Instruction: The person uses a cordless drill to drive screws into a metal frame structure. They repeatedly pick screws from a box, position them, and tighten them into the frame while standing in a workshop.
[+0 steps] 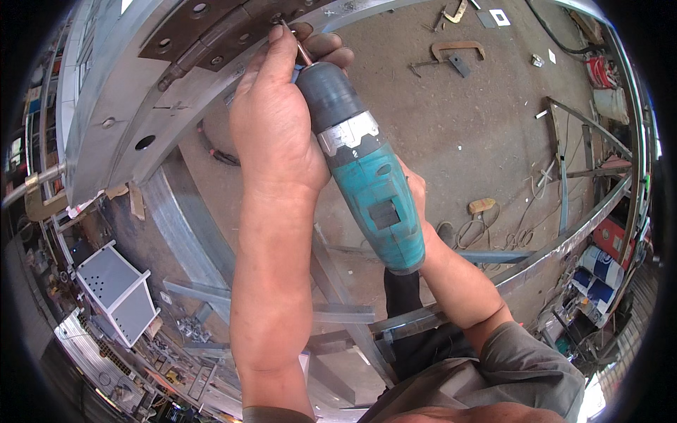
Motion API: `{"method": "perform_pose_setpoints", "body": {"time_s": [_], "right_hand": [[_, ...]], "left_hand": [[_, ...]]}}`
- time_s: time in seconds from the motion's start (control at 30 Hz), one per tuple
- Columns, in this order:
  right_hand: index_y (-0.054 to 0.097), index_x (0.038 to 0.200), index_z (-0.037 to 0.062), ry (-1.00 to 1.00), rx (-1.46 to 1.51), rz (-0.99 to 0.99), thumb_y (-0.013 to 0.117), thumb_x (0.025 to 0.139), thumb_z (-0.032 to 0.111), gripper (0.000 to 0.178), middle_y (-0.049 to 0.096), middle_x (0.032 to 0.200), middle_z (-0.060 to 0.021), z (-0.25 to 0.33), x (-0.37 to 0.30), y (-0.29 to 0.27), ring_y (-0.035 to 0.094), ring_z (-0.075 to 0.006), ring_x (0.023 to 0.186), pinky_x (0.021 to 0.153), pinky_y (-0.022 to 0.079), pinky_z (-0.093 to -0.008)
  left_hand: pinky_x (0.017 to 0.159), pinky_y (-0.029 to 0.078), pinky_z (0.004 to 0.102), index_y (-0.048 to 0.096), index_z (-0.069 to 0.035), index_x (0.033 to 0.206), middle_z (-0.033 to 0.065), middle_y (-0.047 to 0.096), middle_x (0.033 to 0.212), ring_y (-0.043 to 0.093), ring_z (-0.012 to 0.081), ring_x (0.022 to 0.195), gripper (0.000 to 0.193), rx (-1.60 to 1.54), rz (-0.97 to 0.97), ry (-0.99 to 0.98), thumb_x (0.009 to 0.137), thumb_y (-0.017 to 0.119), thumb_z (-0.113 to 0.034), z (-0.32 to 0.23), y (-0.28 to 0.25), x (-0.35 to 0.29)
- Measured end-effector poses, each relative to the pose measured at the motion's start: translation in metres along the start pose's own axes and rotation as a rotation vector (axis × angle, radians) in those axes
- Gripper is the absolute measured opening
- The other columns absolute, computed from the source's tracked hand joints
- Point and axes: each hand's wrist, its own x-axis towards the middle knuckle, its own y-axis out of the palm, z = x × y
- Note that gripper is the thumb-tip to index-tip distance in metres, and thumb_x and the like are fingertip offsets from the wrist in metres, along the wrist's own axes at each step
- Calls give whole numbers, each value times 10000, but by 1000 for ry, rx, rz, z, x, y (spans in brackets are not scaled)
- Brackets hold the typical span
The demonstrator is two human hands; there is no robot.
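A teal and black cordless drill points up and away, its bit reaching toward a screw hole in a brown metal hinge. My right hand grips the drill from below; its body hides most of those fingers. Along the chuck's left side lies my left hand, thumb and fingers curled around the bit near its tip. Whether a small screw is also between those fingertips is hidden. The hinge lies against a pale metal frame with round holes.
A rusty C-clamp lies on the floor, with a yellow-brown block and loose cords farther right. Metal bars cross below my arms. A grey box-shaped piece stands at lower left. Blue-and-white buckets stand at right.
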Motion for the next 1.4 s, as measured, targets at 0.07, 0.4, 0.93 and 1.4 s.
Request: {"method": "perform_pose_setpoints", "body": {"time_s": [0.07, 0.4, 0.93, 1.4], "right_hand": [[646, 1197, -22, 23, 12, 15, 859, 731, 171, 547, 729, 1022, -194, 0, 0, 0, 735, -342, 910, 803, 582, -394], [642, 1206, -14, 55, 71, 23, 862, 743, 161, 541, 728, 1031, -187, 3, -3, -1, 739, -323, 905, 789, 585, -380], [658, 1162, -5, 73, 43, 19, 853, 767, 149, 466, 732, 998, -167, 19, 0, -4, 748, -288, 877, 768, 584, -355], [660, 1184, 11, 364, 268, 42, 843, 779, 94, 453, 745, 974, -123, 28, -6, -14, 743, -204, 862, 767, 579, -314]], "left_hand": [[682, 554, 303, 617, -2, 1101, 150, 724, 919, 725, 235, 795, 244, -4, 5, -2, 1061, 573, -239, 0, 1, 0], [672, 558, 314, 612, 18, 1121, 159, 721, 912, 725, 243, 788, 268, 4, 4, -23, 1069, 545, -235, -1, 0, 0], [658, 550, 310, 617, 5, 1168, 158, 719, 901, 715, 234, 773, 274, 42, 28, 32, 1062, 540, -235, 3, 1, -4], [738, 611, 337, 561, 25, 1250, 172, 713, 981, 717, 255, 838, 378, 101, 112, 26, 1093, 445, -299, 5, 1, -6]]}}
